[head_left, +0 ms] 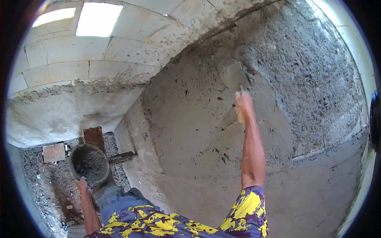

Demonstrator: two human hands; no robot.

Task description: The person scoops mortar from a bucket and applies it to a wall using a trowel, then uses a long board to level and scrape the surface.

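Note:
My right hand [244, 104], with the arm stretched up and forward, is closed around the light wooden handle of a trowel [233, 75]. Its blade, coated in grey mortar, lies against the wall near a raised ridge of wet mortar [248, 59]. Smoothed wet mortar [190, 123] covers the wall left of and below the hand; to the right the coat [313, 75] is rough. Down at the left, my left hand [81, 185] grips the near rim of a round bucket [106, 168]. Grey mortar [90, 164] sits inside it.
Wooden boards [93, 137] lie behind and beside the bucket. A small flat piece of board [54, 152] rests on the rubble-strewn floor [51, 178]. Pale block walls [67, 65] rise at the left, with a bright opening [98, 19] high up.

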